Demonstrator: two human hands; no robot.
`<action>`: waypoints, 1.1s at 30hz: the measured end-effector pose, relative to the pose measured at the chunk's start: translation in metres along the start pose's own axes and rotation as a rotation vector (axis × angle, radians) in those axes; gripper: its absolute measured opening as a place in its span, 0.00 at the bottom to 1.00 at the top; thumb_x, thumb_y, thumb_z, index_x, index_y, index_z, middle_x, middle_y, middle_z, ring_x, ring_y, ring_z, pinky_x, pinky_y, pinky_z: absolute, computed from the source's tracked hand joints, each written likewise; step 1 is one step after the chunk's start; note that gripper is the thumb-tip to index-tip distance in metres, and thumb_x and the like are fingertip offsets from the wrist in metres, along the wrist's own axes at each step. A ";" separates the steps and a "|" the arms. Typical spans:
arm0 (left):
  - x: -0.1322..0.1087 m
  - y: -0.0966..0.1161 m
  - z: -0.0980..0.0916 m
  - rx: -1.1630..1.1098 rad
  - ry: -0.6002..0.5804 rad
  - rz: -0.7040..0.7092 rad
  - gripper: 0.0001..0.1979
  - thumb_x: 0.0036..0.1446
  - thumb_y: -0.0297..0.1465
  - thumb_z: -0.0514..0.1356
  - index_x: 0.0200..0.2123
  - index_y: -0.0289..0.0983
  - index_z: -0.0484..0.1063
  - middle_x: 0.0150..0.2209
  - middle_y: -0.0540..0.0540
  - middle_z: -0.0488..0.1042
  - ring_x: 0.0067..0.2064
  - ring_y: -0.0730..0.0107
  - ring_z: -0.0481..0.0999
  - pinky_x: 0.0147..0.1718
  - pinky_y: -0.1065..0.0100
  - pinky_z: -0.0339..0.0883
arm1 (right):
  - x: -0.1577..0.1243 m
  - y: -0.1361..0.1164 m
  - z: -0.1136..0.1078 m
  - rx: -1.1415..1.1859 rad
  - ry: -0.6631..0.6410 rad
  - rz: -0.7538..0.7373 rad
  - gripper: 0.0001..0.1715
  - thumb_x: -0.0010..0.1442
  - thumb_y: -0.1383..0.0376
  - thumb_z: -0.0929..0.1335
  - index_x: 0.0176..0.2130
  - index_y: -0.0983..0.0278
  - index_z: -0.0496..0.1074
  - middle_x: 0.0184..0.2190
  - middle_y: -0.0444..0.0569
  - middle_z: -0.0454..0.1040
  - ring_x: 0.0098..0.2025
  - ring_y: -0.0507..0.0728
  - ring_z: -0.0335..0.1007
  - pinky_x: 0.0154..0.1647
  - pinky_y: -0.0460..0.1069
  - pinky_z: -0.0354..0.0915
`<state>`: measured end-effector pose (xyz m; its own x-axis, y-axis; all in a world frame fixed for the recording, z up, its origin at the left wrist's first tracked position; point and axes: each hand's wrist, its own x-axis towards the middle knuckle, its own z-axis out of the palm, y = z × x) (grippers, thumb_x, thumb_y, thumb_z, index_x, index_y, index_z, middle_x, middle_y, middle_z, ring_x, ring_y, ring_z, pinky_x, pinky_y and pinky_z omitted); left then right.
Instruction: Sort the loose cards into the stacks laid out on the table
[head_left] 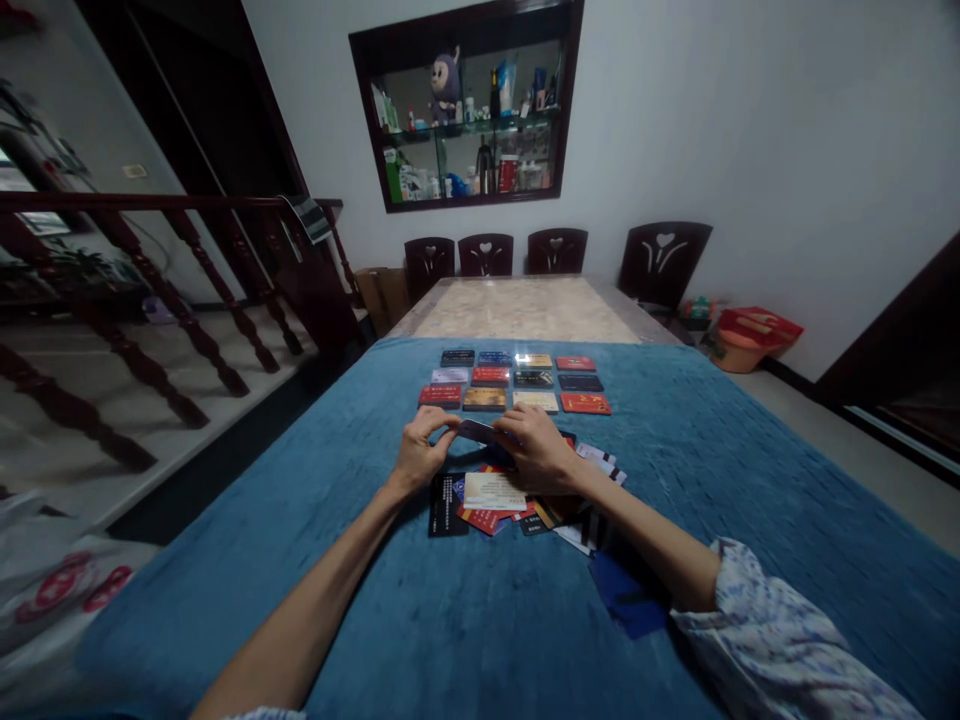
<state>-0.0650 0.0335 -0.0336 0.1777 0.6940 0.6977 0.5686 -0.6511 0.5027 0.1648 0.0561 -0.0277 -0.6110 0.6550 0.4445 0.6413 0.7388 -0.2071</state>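
Note:
Between them, my left hand (425, 447) and my right hand (534, 447) grip a dark plastic card (477, 431), held tilted above the table. My left thumb and fingers pinch its left end, and my right fingers close on its right end. Below lies a loose, overlapping pile of cards, with a cream card (495, 491) on top and a black card (448, 505) at its left. Part of the pile is hidden under my right hand and forearm. Beyond my hands, several cards stand in neat rows, among them a gold card (485, 398) and a red card (586, 403).
A blue cloth (315, 530) covers the near part of the table, with the bare marble-look top (525, 308) behind. A blue sheet (631, 592) lies under my right forearm. Dark chairs (556, 250) stand around the far end. At left are a wooden railing (172, 203) and plastic bags (67, 590).

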 end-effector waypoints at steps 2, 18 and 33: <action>-0.001 -0.003 0.000 0.008 0.005 -0.024 0.05 0.59 0.27 0.60 0.35 0.37 0.77 0.35 0.46 0.76 0.41 0.66 0.75 0.44 0.63 0.71 | 0.000 0.002 0.002 0.036 0.066 -0.009 0.11 0.67 0.67 0.64 0.42 0.63 0.77 0.36 0.51 0.78 0.41 0.58 0.66 0.41 0.52 0.55; -0.013 -0.015 0.005 0.080 -0.220 -0.200 0.19 0.54 0.22 0.61 0.49 0.39 0.70 0.35 0.50 0.73 0.39 0.67 0.75 0.46 0.63 0.70 | -0.002 -0.004 0.008 -0.044 0.004 0.063 0.18 0.64 0.71 0.67 0.53 0.62 0.71 0.45 0.54 0.79 0.48 0.60 0.69 0.48 0.51 0.57; -0.013 -0.010 0.007 0.293 -0.372 -0.232 0.26 0.55 0.23 0.59 0.58 0.36 0.66 0.47 0.41 0.75 0.49 0.57 0.71 0.52 0.54 0.65 | -0.004 -0.010 0.011 -0.144 -0.166 0.173 0.26 0.66 0.69 0.63 0.62 0.62 0.64 0.49 0.56 0.77 0.52 0.62 0.67 0.50 0.54 0.56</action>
<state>-0.0669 0.0328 -0.0516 0.2634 0.9063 0.3304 0.8181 -0.3914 0.4213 0.1557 0.0485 -0.0371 -0.5463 0.7954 0.2624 0.7951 0.5910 -0.1363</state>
